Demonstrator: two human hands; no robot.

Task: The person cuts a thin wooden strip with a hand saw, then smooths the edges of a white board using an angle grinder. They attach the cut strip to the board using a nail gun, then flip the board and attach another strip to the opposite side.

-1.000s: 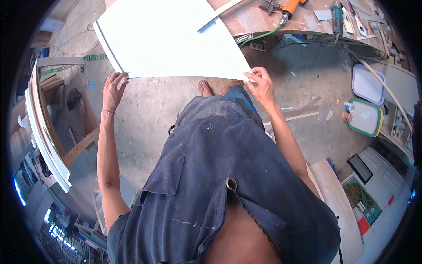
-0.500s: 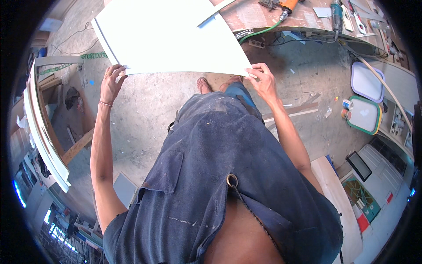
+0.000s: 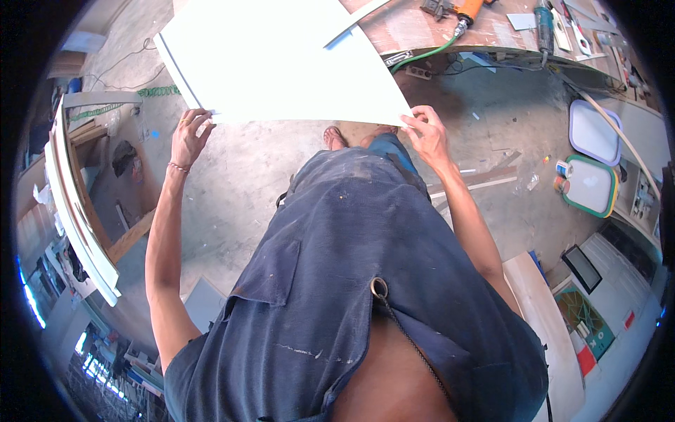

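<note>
White board (image 3: 281, 60) is what you hold out in front of you over the concrete floor (image 3: 239, 176), its near corners pinched in your left hand (image 3: 190, 137) and right hand (image 3: 427, 135). You seem mid-carry, so keep both grips firm and the sheet level. Two shallow trays (image 3: 592, 158) lie right, apparently empty.

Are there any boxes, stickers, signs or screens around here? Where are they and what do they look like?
Screen: on the floor, lower right; small dark rectangle with a pale frame.
Printed board: lower right, just below the screen; flat rectangle, green and yellow pattern, red corner.
Boxes, stickers: none clearly visible.
</note>
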